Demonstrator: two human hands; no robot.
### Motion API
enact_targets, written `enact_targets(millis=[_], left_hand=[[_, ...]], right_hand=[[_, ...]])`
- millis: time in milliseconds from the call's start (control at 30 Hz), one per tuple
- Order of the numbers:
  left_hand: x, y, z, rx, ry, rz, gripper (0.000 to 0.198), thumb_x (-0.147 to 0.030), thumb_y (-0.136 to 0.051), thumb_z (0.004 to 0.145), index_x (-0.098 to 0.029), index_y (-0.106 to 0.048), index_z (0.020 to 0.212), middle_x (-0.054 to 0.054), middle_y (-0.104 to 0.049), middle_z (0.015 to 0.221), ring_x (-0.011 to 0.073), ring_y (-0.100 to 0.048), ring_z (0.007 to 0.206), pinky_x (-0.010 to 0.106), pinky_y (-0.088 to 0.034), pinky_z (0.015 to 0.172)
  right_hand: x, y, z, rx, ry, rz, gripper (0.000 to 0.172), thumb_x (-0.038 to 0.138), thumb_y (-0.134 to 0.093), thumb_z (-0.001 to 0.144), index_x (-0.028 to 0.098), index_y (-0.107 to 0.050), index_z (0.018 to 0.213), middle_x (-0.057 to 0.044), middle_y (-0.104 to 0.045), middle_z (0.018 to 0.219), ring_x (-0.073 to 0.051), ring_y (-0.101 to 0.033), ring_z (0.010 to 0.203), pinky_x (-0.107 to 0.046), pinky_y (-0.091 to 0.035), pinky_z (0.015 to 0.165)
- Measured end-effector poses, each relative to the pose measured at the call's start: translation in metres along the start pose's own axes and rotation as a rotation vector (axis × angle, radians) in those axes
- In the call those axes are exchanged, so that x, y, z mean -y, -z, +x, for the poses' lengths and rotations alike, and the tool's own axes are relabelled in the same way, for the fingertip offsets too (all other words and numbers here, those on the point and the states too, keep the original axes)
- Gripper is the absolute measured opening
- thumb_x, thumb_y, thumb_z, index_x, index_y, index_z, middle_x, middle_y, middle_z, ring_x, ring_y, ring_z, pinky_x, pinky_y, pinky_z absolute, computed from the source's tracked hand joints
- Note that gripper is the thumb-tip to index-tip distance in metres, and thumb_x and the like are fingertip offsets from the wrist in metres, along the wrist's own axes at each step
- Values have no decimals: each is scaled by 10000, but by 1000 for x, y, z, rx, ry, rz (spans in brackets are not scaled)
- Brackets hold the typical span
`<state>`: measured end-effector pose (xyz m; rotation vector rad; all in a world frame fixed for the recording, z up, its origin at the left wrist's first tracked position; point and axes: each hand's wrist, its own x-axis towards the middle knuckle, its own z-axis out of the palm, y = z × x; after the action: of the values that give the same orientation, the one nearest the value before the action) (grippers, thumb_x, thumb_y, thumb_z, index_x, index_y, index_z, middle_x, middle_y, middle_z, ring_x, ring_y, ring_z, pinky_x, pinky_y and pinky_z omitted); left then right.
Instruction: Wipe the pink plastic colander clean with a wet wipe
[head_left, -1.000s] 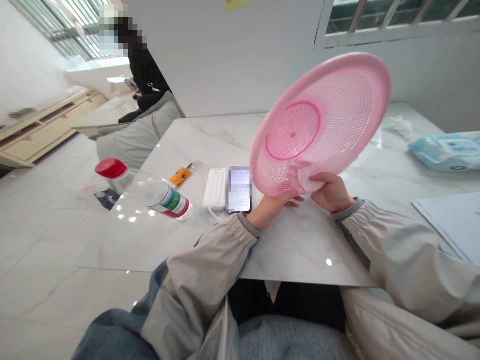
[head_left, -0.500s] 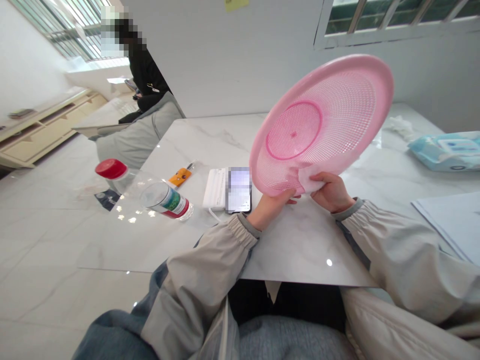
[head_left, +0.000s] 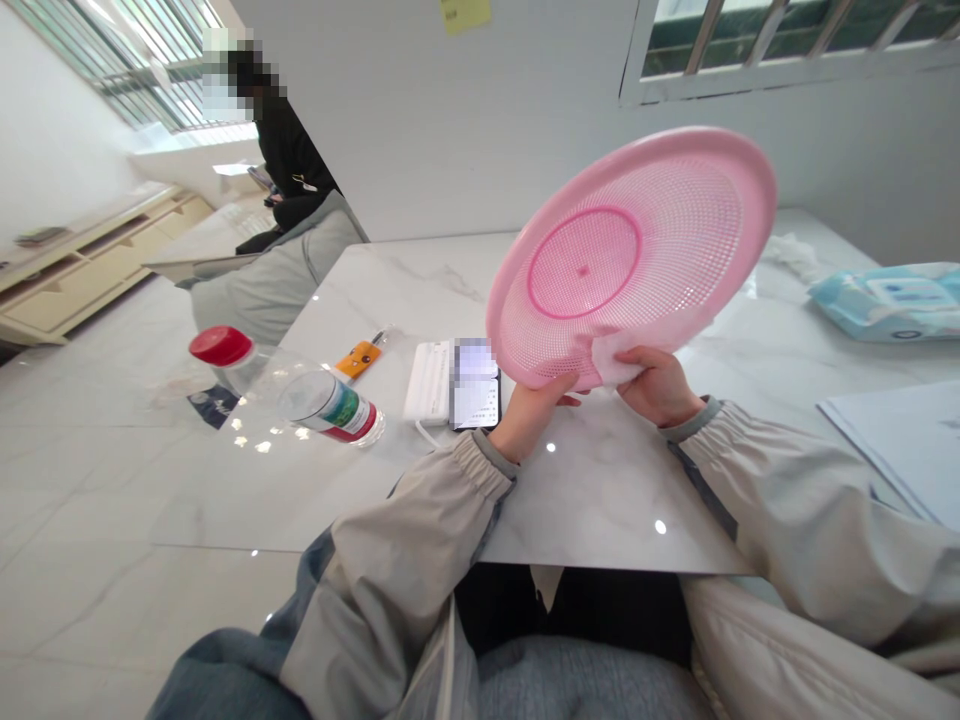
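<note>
I hold a round pink plastic sieve basket tilted up on edge above the white marble table, its inside facing me. My left hand grips the basket's lower rim from underneath, fingers closed on it. My right hand pinches a white wipe against the inside of the lower rim. Both sleeves are light grey.
A clear water bottle with a red cap lies on its side at the left. A white power bank and a phone sit beside it, with an orange tag behind. A blue wipes pack and papers lie right. Another person sits far left.
The basket has shifted slightly left and tipped a little flatter; my hands keep the same grip on the rim and the wipe.
</note>
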<state>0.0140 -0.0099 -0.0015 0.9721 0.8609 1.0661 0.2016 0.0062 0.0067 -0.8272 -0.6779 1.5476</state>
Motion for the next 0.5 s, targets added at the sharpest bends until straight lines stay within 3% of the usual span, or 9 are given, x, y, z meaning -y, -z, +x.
enact_targets(millis=[133,333,500], left_hand=[[1,0,1,43,0,-17,393,-387,-853,878,-151,-776,1183,131,-798,1167,217,-760,940,340,-606,803],[-1,-4,4,-143,-48,-42,397,-409,-865,885,-148,-755,1164,125,-782,1219,234,-749,1001,375,-651,822],[-3,-6,5,-146,-8,-87,237,-346,-803,949,-128,-767,1036,124,-794,1111,240,-767,994,410,-677,879]], right_hand=[[-2,2,3,-27,15,-6,323,159,-747,720,254,-828,1019,-42,-876,1104,-343,-772,1296,-514,-614,1187],[-5,6,10,-131,56,43,250,135,-745,689,248,-808,904,-43,-871,1039,-317,-779,1268,-463,-580,1247],[-4,10,12,-163,132,23,337,122,-760,709,248,-823,1015,-20,-874,1109,-284,-794,1260,-440,-515,1309]])
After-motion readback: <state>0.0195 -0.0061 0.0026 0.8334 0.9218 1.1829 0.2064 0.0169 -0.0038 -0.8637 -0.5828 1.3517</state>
